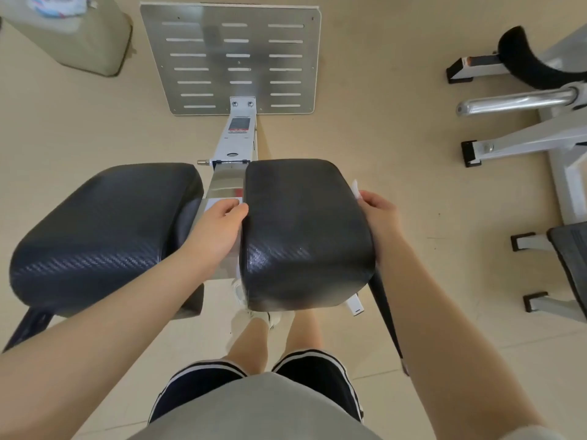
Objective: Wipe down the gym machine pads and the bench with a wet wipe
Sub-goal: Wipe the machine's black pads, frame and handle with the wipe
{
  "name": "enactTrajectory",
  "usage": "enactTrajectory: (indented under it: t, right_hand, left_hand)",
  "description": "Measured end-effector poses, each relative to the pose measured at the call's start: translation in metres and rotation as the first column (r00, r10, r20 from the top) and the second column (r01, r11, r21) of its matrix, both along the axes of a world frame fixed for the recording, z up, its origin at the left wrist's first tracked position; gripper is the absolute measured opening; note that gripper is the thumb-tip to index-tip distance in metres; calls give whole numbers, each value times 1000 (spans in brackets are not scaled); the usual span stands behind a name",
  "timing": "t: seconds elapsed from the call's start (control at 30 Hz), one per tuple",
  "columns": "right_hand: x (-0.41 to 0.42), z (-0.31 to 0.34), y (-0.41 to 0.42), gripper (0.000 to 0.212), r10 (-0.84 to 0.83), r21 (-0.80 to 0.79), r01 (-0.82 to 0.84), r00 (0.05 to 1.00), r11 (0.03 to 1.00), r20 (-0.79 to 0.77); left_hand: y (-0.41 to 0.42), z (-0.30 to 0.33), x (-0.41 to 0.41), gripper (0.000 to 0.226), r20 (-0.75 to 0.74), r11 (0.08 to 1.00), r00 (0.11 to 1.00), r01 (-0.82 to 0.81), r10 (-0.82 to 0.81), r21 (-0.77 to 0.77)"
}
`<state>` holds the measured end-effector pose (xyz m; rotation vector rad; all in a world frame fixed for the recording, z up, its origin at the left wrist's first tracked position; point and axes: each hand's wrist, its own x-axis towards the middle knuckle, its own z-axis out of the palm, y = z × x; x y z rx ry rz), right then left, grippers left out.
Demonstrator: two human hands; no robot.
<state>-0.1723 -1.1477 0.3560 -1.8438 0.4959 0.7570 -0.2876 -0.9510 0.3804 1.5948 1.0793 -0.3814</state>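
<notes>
Two black textured machine pads lie side by side below me: the left pad (104,233) and the right pad (305,230). My right hand (378,214) grips a white wet wipe (355,188) against the right pad's outer side; only a corner of the wipe shows. My left hand (219,227) rests in the gap between the pads, its fingers curled against the right pad's inner edge. The fingertips are hidden.
A slotted metal footplate (232,58) stands ahead on the white frame beam (238,138). A beige bin (73,36) is at the top left. Another machine with a chrome bar (517,101) and a black bench pad (571,262) are at the right. The floor is beige.
</notes>
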Motion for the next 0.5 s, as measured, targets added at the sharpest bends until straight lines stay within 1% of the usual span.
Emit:
enactTrajectory:
  t: [0.07,0.1,0.17,0.2,0.23,0.33,0.43,0.5]
  right_hand:
    - [-6,7,-10,17,6,26,-6,1000,1000,-1]
    - [-13,14,-19,15,36,35,-37,999,999,11]
    - [-33,26,-38,16,99,7,-99,993,995,69]
    - [-44,31,-47,16,102,-11,-101,990,995,95]
    - [-55,35,-54,16,86,-8,-85,991,996,105]
    - [-74,29,-63,15,27,71,-31,998,997,57]
    - [-69,14,-53,17,-31,76,25,997,997,76]
    - [-61,6,-45,19,-106,181,92,992,979,66]
  left_hand:
    - [-3,2,-16,18,18,1000,999,-29,29,0]
    - [-6,5,-23,22,37,999,999,-31,31,-7]
    - [-13,8,-33,29,100,1000,995,-22,23,-16]
    - [-16,10,-37,31,132,999,991,-32,35,-30]
    - [-19,14,-40,31,153,998,987,-45,51,-43]
    - [-21,15,-46,30,191,997,980,-38,50,-68]
    - [-25,14,-53,29,215,996,975,-43,60,-81]
    - [-30,18,-60,33,291,994,953,-52,80,-100]
